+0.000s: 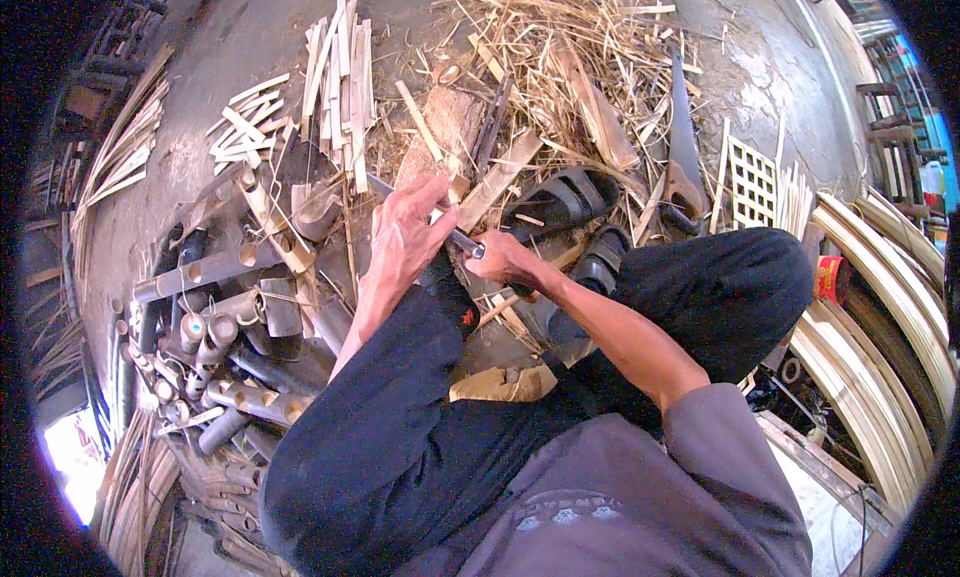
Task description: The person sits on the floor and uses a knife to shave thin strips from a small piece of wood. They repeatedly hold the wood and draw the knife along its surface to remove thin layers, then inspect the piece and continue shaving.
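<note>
Right hand (497, 259) wrapped around metal tool (462, 241); left hand (408, 227) curled, can't tell on what. Tool looks stiff, light; grip near end.

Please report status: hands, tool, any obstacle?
Left hand curled over grey tool. Right hand at its near end, grip unclear. Possible obstacle: wood block ahead.

Brightly lit floor (740, 77), white glare (76, 462) lower left, fisheye-bent edges, black speckled corners
</note>
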The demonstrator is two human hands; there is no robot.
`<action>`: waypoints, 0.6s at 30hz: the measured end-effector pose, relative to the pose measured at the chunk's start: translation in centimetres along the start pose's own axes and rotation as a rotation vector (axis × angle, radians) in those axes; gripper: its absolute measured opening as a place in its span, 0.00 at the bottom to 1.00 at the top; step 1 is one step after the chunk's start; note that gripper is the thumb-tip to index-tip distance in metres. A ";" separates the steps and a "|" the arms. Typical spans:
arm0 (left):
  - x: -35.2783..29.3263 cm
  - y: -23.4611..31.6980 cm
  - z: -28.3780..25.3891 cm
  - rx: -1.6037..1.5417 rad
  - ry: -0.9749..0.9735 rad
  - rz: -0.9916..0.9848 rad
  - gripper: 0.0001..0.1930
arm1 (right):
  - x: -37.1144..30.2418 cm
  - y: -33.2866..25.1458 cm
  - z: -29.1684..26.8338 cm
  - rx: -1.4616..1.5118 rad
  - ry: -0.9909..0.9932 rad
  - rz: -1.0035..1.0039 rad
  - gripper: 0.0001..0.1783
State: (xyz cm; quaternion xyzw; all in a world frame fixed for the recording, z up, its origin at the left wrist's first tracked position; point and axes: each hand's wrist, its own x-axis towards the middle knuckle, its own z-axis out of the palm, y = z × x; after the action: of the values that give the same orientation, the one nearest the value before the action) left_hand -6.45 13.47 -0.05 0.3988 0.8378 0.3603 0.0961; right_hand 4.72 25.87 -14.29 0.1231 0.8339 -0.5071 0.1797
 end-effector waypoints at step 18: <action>0.6 -4.5 2.2 -0.202 0.322 -0.257 0.15 | 2.1 0.2 3.6 -0.248 0.053 -0.010 0.15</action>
State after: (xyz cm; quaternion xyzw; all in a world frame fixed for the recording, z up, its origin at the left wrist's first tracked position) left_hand -8.50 13.15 -4.59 0.2142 0.8461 0.4860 0.0456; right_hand 3.51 22.79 -16.90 0.1092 0.8953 -0.3977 0.1686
